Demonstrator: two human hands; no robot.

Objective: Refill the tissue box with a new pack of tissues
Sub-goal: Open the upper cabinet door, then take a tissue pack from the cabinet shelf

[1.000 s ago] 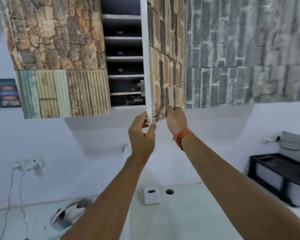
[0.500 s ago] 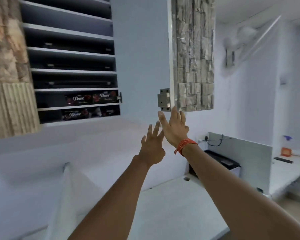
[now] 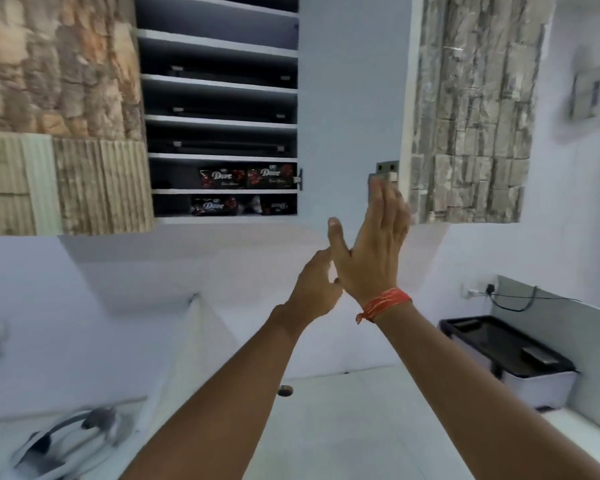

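An overhead cabinet stands open, its white door [image 3: 350,98] swung out to the right. Dark "Dove" tissue packs [image 3: 246,177] lie on the second-lowest shelf, and more of these packs [image 3: 215,205] on the lowest one. My right hand [image 3: 378,244], with an orange wrist thread, is raised flat with fingers spread against the door's lower edge, below its metal latch [image 3: 386,172]. My left hand [image 3: 312,292] hangs just below and left of it, fingers loosely curled, holding nothing. The tissue box is out of sight.
A white counter [image 3: 343,427] runs below, with a round hole [image 3: 284,390] in it. A black-topped appliance [image 3: 506,355] sits at the right by a wall socket. A blurred headset-like object [image 3: 66,441] lies at lower left. Stone-patterned cabinet fronts [image 3: 468,109] flank the open shelves.
The cabinet door has swung from nearly shut to fully open. Both hands have let go of its edge; the right hand now rests flat against the door.
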